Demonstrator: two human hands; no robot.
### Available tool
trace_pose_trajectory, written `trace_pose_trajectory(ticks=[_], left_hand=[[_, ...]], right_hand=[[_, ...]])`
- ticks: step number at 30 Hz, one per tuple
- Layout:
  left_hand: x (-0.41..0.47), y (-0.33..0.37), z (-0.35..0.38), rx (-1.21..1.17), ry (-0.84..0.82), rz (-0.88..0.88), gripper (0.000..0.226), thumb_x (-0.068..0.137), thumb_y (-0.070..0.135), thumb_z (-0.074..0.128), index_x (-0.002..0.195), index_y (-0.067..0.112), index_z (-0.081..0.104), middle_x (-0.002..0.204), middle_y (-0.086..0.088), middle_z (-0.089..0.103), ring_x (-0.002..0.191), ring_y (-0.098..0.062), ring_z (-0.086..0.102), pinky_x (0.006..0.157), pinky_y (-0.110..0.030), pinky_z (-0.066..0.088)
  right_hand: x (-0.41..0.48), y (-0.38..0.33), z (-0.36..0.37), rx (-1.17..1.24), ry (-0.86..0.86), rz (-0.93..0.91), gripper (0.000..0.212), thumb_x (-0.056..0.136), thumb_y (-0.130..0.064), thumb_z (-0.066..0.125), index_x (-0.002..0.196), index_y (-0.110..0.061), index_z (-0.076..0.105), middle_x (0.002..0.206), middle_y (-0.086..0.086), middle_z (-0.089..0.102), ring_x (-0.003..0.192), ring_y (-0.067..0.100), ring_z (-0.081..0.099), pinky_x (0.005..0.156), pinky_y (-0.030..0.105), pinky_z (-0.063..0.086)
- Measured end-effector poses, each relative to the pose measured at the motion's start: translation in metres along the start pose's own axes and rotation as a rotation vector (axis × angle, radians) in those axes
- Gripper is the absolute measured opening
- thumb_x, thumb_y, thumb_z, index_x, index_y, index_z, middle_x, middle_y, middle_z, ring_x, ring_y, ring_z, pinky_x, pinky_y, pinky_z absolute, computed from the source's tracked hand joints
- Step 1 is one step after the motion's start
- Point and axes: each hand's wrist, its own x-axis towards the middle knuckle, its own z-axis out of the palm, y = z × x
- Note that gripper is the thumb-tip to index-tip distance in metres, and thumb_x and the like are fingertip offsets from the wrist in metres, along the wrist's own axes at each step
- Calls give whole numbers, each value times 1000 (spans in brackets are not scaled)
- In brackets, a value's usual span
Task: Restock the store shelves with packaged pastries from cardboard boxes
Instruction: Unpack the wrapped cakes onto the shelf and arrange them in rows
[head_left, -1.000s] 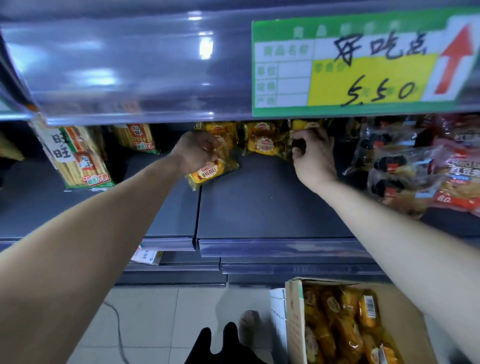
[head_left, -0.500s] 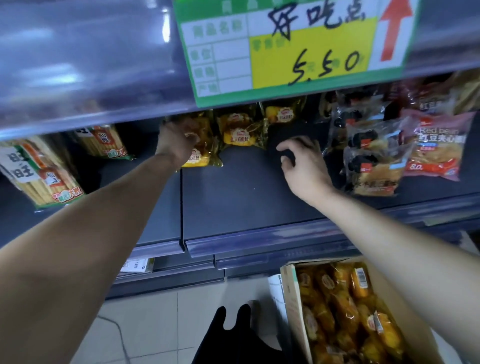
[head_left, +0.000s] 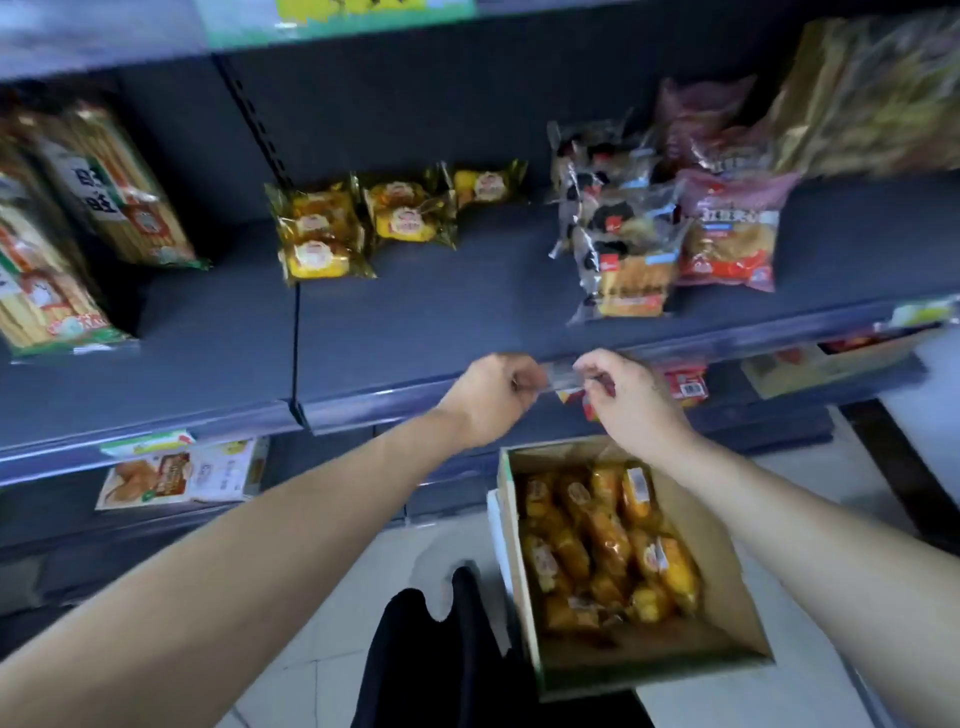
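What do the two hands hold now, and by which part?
Left hand and right hand seem to pinch a blurred clear strip by its two ends.

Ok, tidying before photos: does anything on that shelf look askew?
Yes: the clear black-printed packs slump forward in a loose pile, and the leftmost yellow pastries lie tilted at the shelf seam.

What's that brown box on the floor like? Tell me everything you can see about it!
The box is plain brown cardboard with its top open. It stands on the tiled floor in front of the lowest shelves. It is packed with pastries in shiny yellow wrappers, squeezed close together. Its walls look stiff and unbent. The left hand and right hand are up by the shelf edge, and neither touches the box.
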Motion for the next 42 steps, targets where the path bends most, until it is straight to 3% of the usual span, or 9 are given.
trace_pose_trajectory(ticks=[4,9,17,23,29,32,35,38,42], left_hand=[[-8,5,75,-33,-263,-180,23,88,3,58,110,-1,64,88,-1,62,74,-10,52,66,-14,43],[-22,-19,149,178,-452,-372,32,92,16,53,122,4,60,125,-13,60,116,-27,55,93,-28,43],[-18,-64,212,-124,-174,-769,56,96,20,46,145,9,23,139,-17,44,125,-34,46,105,-39,40],[7,-82,237,-249,-23,-826,41,98,14,42,137,3,42,137,-17,49,125,-32,49,98,-34,42],[20,-94,264,-142,-33,-1032,72,89,31,60,146,11,20,148,-16,27,133,-34,35,108,-45,36],[17,-91,265,-66,-32,-974,60,88,21,59,141,15,31,146,-15,25,134,-35,29,109,-45,34],[12,-78,252,-135,-37,-869,51,90,9,54,138,20,39,140,-15,31,128,-33,38,104,-39,40],[3,-56,229,-257,-58,-783,57,85,5,59,136,26,42,133,-13,43,116,-31,51,97,-39,49],[-12,-19,189,-421,-32,-671,65,76,-2,67,133,22,47,116,-7,56,91,-24,60,61,-27,53]], right_hand=[[-39,62,3,-101,-201,155,19,90,-16,55,106,-19,65,108,4,68,102,25,62,89,35,49],[-83,123,27,-171,-463,358,22,93,-21,55,113,-19,62,120,6,62,112,26,57,84,27,44],[-102,180,89,35,-591,518,51,92,-26,57,139,-14,40,139,7,48,128,26,46,104,37,41],[-85,202,139,77,-569,560,75,87,-41,62,146,-17,23,150,9,30,138,32,30,112,43,30],[-79,206,157,-112,-556,564,72,83,-36,68,141,-16,31,147,15,22,137,38,25,111,44,29],[-80,207,144,88,-507,601,50,85,-14,65,132,-13,46,140,12,39,128,31,40,103,37,37],[-82,207,117,359,-468,719,62,85,-13,64,141,-18,38,137,8,47,125,29,46,102,39,41],[-83,199,81,661,-398,795,49,83,-9,63,128,-20,48,122,9,59,106,26,57,89,44,50],[-86,173,26,1089,-405,772,22,88,-1,42,100,-11,58,89,10,70,86,23,65,78,40,51]])
